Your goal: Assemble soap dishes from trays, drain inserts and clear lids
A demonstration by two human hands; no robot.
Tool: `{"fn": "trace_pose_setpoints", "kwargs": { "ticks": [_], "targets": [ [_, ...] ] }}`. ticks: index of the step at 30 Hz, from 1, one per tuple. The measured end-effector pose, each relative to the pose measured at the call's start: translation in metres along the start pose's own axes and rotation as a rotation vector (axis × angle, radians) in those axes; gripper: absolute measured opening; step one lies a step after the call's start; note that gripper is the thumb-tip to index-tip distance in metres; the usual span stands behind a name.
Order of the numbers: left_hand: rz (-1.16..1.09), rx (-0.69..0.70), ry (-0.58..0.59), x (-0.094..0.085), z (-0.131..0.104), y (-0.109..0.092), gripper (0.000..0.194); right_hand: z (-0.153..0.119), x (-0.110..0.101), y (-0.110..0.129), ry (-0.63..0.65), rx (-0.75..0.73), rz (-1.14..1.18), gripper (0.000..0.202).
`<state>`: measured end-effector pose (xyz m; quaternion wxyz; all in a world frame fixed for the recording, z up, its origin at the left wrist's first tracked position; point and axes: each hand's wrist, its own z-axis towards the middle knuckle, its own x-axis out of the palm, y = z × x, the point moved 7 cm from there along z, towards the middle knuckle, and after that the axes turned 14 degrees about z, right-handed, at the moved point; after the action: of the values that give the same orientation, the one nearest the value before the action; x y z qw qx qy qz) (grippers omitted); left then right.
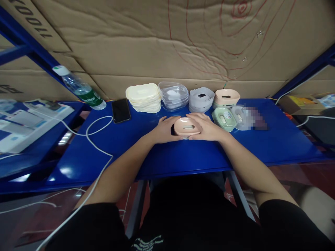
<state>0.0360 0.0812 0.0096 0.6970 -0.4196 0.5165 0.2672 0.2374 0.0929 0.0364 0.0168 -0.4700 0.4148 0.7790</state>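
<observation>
A pink soap box (186,125) with a slot in its top sits at the middle of the blue table. Around its left side wraps my left hand (166,129). My right hand (205,127) grips the opposite side, fingers curled over the far edge. Behind my hands are stacks of soap-box parts: wavy cream trays (143,94), clear trays (174,94), frosted grey pieces (200,97) and pink slotted pieces (227,94). Just right of my right hand lie a green soap box (223,118) and a pale translucent one (239,116).
A black phone (121,111) and a plastic bottle (81,89) stand at the back left of the blue table (183,158). A white cable (101,148) loops across its left side. Cardboard (146,45) walls off the back. A cardboard box (300,104) is at right.
</observation>
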Motion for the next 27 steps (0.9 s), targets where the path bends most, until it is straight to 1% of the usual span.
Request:
{"fn": "trace_pose_setpoints", "kwargs": {
  "ticks": [6, 13, 18, 22, 27],
  "targets": [
    [-0.049, 0.056, -0.024, -0.003, 0.0, -0.003, 0.106, -0.001, 0.006, -0.007, 0.06, -0.053, 0.051, 0.109],
    [-0.031, 0.065, -0.006, -0.005, -0.001, 0.0, 0.105, 0.001, 0.007, -0.006, 0.037, -0.031, 0.011, 0.108],
    [0.007, 0.058, 0.043, -0.002, -0.001, 0.006, 0.113, 0.0, 0.009, -0.006, 0.022, -0.01, -0.01, 0.108],
    [-0.028, 0.08, 0.064, 0.002, 0.0, 0.01, 0.119, 0.0, 0.009, -0.007, 0.001, -0.007, -0.018, 0.108],
    [-0.075, 0.13, 0.048, 0.002, -0.001, 0.012, 0.118, 0.0, 0.009, -0.005, -0.004, 0.0, -0.052, 0.11]
  ]
}}
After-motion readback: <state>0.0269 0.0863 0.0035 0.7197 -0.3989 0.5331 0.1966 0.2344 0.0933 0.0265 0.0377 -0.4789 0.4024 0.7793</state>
